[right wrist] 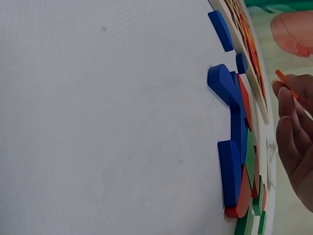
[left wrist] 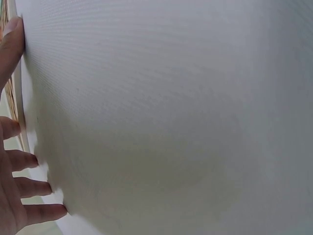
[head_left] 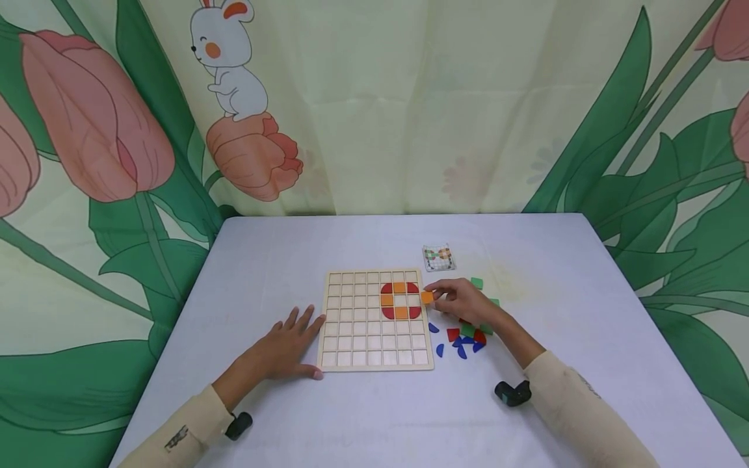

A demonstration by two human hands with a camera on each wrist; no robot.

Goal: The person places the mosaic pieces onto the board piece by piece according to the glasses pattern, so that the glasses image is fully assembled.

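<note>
In the head view a wooden grid board (head_left: 351,328) lies on the table, with a ring of red corner tiles and orange square tiles (head_left: 400,312) in its upper right cells. One cell on the ring's right side shows no tile. My right hand (head_left: 465,302) pinches an orange square tile (head_left: 427,298) at the board's right edge. That tile (right wrist: 287,85) also shows between thumb and finger in the right wrist view. With fingers spread, my left hand (head_left: 287,348) touches the board's left edge; its fingers (left wrist: 29,187) are straight in the left wrist view.
Loose blue pieces (head_left: 440,350), red pieces (head_left: 453,334) and green squares (head_left: 476,283) lie right of the board, partly under the right hand. A small pattern card (head_left: 439,258) lies behind the board's right corner. A white cloth covers the table (head_left: 263,260).
</note>
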